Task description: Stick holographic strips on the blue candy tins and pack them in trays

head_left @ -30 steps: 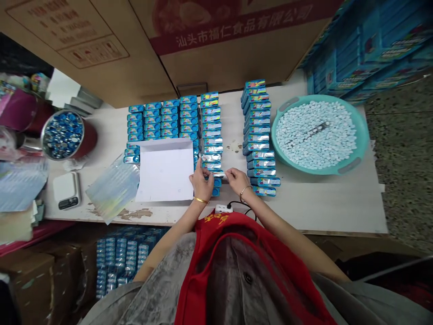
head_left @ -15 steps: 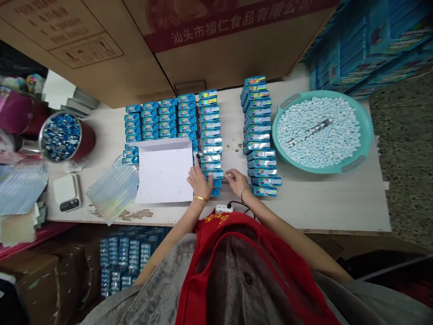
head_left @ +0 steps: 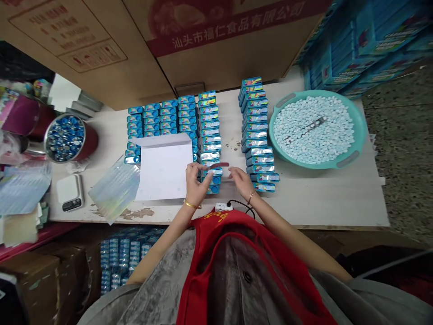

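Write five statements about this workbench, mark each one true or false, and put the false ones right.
1. A thin reddish strip is between the left hand and the right hand. True.
2. The teal basin stands left of the rightmost column of small blue containers. False: it stands to the right of that column.
3. The apron is green. False: it is red.
4. There is a bracelet on each wrist. True.
5. The red pot holds pale tablets. False: it holds blue and silver pieces; the tablets are in the teal basin.
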`<state>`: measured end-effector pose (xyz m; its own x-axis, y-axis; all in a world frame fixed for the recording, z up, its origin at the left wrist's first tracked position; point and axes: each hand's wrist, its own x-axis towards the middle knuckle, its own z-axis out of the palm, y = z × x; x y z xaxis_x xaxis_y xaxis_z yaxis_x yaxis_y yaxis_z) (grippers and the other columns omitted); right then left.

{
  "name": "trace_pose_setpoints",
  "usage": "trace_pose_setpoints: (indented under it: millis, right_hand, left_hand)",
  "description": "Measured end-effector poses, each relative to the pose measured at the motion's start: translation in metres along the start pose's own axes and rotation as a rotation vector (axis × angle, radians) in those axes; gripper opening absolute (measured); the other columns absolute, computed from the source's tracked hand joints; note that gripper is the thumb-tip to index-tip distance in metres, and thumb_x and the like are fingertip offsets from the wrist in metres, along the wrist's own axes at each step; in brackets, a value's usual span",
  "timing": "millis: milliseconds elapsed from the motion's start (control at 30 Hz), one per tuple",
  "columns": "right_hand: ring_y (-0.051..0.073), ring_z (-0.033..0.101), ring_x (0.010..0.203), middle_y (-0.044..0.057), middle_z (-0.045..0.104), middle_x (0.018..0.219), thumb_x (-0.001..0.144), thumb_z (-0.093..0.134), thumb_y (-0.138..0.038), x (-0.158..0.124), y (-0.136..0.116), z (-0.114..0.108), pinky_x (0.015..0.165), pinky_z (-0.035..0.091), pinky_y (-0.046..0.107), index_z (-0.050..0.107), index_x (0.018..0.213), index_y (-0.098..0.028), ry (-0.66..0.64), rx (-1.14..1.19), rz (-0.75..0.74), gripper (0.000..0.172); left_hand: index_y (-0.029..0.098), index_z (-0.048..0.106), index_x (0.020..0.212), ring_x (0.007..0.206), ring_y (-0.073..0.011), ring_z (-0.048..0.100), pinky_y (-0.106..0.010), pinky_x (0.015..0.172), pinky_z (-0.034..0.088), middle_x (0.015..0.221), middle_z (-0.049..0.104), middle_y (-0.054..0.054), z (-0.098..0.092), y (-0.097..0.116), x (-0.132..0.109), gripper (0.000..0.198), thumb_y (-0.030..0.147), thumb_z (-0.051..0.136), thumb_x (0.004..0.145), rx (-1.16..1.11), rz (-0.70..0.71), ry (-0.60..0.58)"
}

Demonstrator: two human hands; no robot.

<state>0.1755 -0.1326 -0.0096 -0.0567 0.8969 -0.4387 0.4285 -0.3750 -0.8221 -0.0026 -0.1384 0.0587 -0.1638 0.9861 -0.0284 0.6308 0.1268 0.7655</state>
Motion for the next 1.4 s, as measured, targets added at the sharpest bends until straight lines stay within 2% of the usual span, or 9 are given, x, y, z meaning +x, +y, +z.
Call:
trace_pose_setpoints:
  millis: [67, 133, 300, 500, 733, 800, 967, 1133, 1400]
  right_hand:
    - [0.017, 0.059, 0.066, 0.007, 0.069, 0.083, 0.088, 0.020, -0.074, -0.007, -0.002, -0.002, 0.068, 0.048, 0.030, 0.066, 0.100, -0.016, -0.049, 0.274, 0.077, 0.075]
    - [0.015, 0.057, 0.062, 0.005, 0.068, 0.077, 0.083, 0.027, -0.080, -0.014, -0.006, -0.003, 0.066, 0.047, 0.029, 0.066, 0.091, -0.018, -0.116, 0.396, 0.084, 0.074]
    - [0.013, 0.050, 0.058, 0.001, 0.062, 0.065, 0.069, 0.058, -0.075, -0.020, -0.008, 0.003, 0.061, 0.044, 0.028, 0.058, 0.070, -0.021, -0.110, 0.382, 0.002, 0.054]
    - [0.013, 0.051, 0.053, 0.003, 0.061, 0.062, 0.075, 0.035, -0.085, -0.011, 0.003, 0.004, 0.059, 0.045, 0.029, 0.059, 0.070, -0.019, -0.131, 0.457, 0.148, 0.070]
    - [0.013, 0.048, 0.054, -0.003, 0.056, 0.060, 0.073, 0.048, -0.081, -0.012, 0.006, 0.002, 0.058, 0.042, 0.027, 0.059, 0.075, -0.021, -0.054, 0.374, 0.159, 0.061]
    - [0.013, 0.048, 0.057, -0.002, 0.057, 0.063, 0.073, 0.052, -0.079, -0.012, 0.007, 0.002, 0.059, 0.041, 0.027, 0.060, 0.075, -0.021, -0.087, 0.381, 0.143, 0.058]
    - [0.013, 0.042, 0.055, -0.003, 0.051, 0.058, 0.068, 0.060, -0.072, -0.010, 0.010, 0.009, 0.056, 0.037, 0.026, 0.054, 0.066, -0.022, -0.139, 0.361, 0.064, 0.050]
    - [0.013, 0.043, 0.055, -0.003, 0.048, 0.055, 0.072, 0.055, -0.067, -0.004, 0.013, 0.019, 0.057, 0.038, 0.027, 0.051, 0.062, -0.023, -0.070, 0.278, 0.029, 0.046]
    - [0.014, 0.046, 0.059, -0.002, 0.051, 0.057, 0.079, 0.052, -0.054, 0.005, 0.022, 0.023, 0.058, 0.039, 0.027, 0.051, 0.064, -0.023, -0.066, 0.099, -0.019, 0.035]
  left_hand:
    - [0.021, 0.058, 0.082, 0.093, -0.0183, 0.056, -0.032, 0.085, 0.047, 0.095, 0.056, -0.005, -0.005, 0.005, -0.006, 0.013, 0.032, 0.063, 0.080, -0.145, -0.062, -0.059]
    - [0.020, 0.057, 0.077, 0.085, -0.0163, 0.056, -0.030, 0.079, 0.047, 0.087, 0.058, -0.003, -0.002, 0.004, -0.011, 0.012, 0.031, 0.063, 0.078, -0.239, -0.167, -0.076]
    - [0.018, 0.059, 0.069, 0.074, -0.0142, 0.055, -0.029, 0.074, 0.046, 0.073, 0.059, 0.000, 0.016, -0.010, -0.014, 0.012, 0.028, 0.066, 0.070, -0.279, -0.351, -0.097]
    - [0.017, 0.060, 0.066, 0.066, -0.0125, 0.051, -0.027, 0.065, 0.043, 0.068, 0.058, 0.001, 0.021, -0.018, -0.009, 0.017, 0.031, 0.070, 0.065, -0.299, -0.458, -0.118]
    - [0.017, 0.058, 0.062, 0.062, -0.0104, 0.049, -0.025, 0.061, 0.040, 0.064, 0.054, 0.003, 0.014, -0.013, 0.000, 0.018, 0.030, 0.071, 0.061, -0.474, -0.488, -0.235]
    - [0.017, 0.058, 0.061, 0.063, -0.0107, 0.049, -0.025, 0.062, 0.039, 0.064, 0.054, 0.003, 0.013, -0.014, 0.001, 0.018, 0.030, 0.070, 0.061, -0.475, -0.489, -0.258]
    - [0.018, 0.056, 0.059, 0.064, -0.0145, 0.051, -0.030, 0.065, 0.041, 0.064, 0.055, 0.001, 0.017, -0.019, 0.003, 0.016, 0.026, 0.067, 0.067, -0.186, -0.487, -0.300]
    - [0.020, 0.059, 0.062, 0.097, -0.0266, 0.056, -0.043, 0.084, 0.038, 0.091, 0.065, -0.006, 0.022, -0.019, 0.003, 0.014, 0.020, 0.063, 0.075, 0.320, -0.282, -0.239]
    - [0.021, 0.059, 0.068, 0.101, -0.0287, 0.053, -0.044, 0.083, 0.036, 0.097, 0.063, -0.007, 0.033, -0.028, -0.002, 0.013, 0.023, 0.059, 0.081, 0.490, -0.204, -0.245]
